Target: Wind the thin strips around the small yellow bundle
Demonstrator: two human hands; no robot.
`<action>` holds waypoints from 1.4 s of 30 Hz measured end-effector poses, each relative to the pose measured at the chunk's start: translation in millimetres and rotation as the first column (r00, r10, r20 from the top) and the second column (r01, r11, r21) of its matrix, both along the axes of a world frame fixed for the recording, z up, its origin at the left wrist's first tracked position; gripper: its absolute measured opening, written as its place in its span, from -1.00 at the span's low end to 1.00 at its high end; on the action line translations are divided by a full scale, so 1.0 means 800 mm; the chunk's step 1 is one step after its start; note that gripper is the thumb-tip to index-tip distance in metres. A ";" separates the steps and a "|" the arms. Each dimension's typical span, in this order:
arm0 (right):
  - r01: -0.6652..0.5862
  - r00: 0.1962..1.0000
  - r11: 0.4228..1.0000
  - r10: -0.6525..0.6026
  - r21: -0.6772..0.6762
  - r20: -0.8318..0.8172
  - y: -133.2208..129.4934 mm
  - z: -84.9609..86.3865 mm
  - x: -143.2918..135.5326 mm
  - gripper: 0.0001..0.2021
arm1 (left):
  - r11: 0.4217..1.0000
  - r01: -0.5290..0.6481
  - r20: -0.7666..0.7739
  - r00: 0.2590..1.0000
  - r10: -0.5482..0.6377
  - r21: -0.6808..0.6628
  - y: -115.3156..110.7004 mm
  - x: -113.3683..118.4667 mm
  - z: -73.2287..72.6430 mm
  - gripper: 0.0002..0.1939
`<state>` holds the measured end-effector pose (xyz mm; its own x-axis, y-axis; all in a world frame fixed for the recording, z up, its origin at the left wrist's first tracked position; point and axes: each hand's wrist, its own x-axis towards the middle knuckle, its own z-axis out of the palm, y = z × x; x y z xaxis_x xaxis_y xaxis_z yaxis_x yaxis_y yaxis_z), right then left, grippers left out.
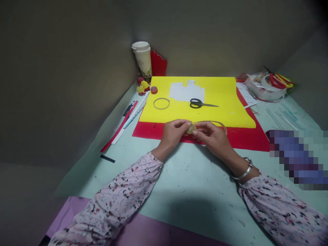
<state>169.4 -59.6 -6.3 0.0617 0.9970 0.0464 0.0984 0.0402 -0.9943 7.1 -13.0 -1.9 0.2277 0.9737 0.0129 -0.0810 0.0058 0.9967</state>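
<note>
We are pinching a small gold disc (191, 128) between our left hand (173, 132) and right hand (214, 136), over the red sheet (246, 136); both grips are narrow. We are judging that steady fingertip pressure is keeping it aligned with the ring (222, 125).

Both arms wear pale pink floral sleeves (120, 198); a silver bangle (244, 171) circles the right wrist.

Small round golden glittery disc (191, 128), pinched upright between fingertips of both hands, above the red sheet's (246, 138) near edge; thin golden ring (217, 123) just behind it.
</note>
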 end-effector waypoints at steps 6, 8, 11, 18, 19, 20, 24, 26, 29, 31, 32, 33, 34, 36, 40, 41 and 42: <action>-0.009 1.000 1.000 0.008 0.008 0.021 0.000 0.001 0.003 -0.66 | 0.999 0.037 -0.010 0.999 -0.037 0.004 0.001 -0.002 0.000 -0.81; -0.013 1.000 1.000 0.013 -0.003 0.020 0.000 0.001 0.003 -0.67 | 0.999 0.045 -0.011 0.999 -0.045 0.007 0.002 -0.002 0.000 -0.81; -0.022 1.000 1.000 0.022 -0.013 0.018 0.000 0.000 0.004 -0.69 | 0.998 0.056 -0.013 0.998 -0.056 -0.002 0.002 -0.002 0.000 -0.83; -0.055 0.997 0.998 0.056 -0.005 0.056 -0.001 -0.001 0.005 -0.72 | 0.999 0.050 -0.029 0.998 -0.051 -0.008 0.002 -0.001 0.001 -0.85; -0.055 0.997 0.998 0.056 -0.005 0.056 -0.001 0.000 0.004 -0.73 | 0.999 0.048 -0.034 0.998 -0.048 0.000 0.002 0.000 0.001 -0.85; -0.056 0.997 0.998 0.056 -0.005 0.049 -0.002 0.000 0.003 -0.73 | 0.999 0.045 -0.037 0.998 -0.044 0.012 0.002 0.000 0.000 -0.86; -0.056 0.998 0.998 0.056 -0.018 -0.005 -0.001 0.003 -0.002 -0.69 | 0.999 -0.003 -0.040 0.999 0.005 0.050 0.001 0.001 -0.001 -0.86; -0.051 0.999 0.998 0.051 -0.034 -0.021 -0.001 0.003 -0.003 -0.66 | 0.998 -0.034 -0.042 0.998 0.037 0.061 0.001 0.002 -0.001 -0.87; -0.053 0.998 0.998 0.052 -0.045 -0.033 0.000 0.002 -0.004 -0.63 | 0.996 -0.047 -0.039 0.998 0.050 0.073 0.001 0.002 -0.001 -0.87; -0.048 0.999 0.998 0.047 -0.035 -0.022 0.000 0.001 -0.004 -0.63 | 0.997 -0.034 -0.032 0.999 0.037 0.071 0.001 0.002 -0.002 -0.88; -0.043 0.999 0.999 0.043 -0.027 -0.009 0.000 0.001 -0.003 -0.64 | 0.998 -0.024 -0.026 0.999 0.025 0.064 0.001 0.002 -0.002 -0.88; -0.040 0.999 0.999 0.040 -0.020 0.005 0.000 0.000 -0.003 -0.65 | 0.998 -0.013 -0.020 1.000 0.014 0.056 0.002 0.002 -0.002 -0.87; -0.040 0.999 0.999 0.040 -0.015 0.017 0.000 0.000 -0.002 -0.66 | 0.999 -0.001 -0.016 1.000 0.002 0.046 0.002 0.001 -0.002 -0.87; -0.043 0.999 0.999 0.043 -0.010 0.028 0.000 0.000 -0.001 -0.68 | 0.999 0.016 -0.015 1.000 -0.016 0.031 0.002 0.001 -0.002 -0.86; -0.045 0.999 0.999 0.045 -0.003 0.021 -0.001 0.000 0.001 -0.70 | 0.999 0.030 -0.037 0.999 -0.029 0.027 0.001 -0.001 -0.001 -0.86; -0.044 0.999 0.999 0.044 -0.003 0.018 -0.001 0.000 0.001 -0.70 | 0.999 0.029 -0.040 0.999 -0.028 0.028 0.001 -0.001 0.000 -0.86; -0.045 0.999 0.999 0.045 -0.004 0.015 -0.001 0.000 0.002 -0.70 | 0.999 0.028 -0.040 0.999 -0.027 0.027 0.001 -0.001 0.000 -0.86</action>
<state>170.8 -60.5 -6.1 0.0158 0.9989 0.0432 0.1116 0.0412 -0.9929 6.2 -12.2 -1.9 0.2556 0.9663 0.0299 -0.0413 -0.0200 0.9989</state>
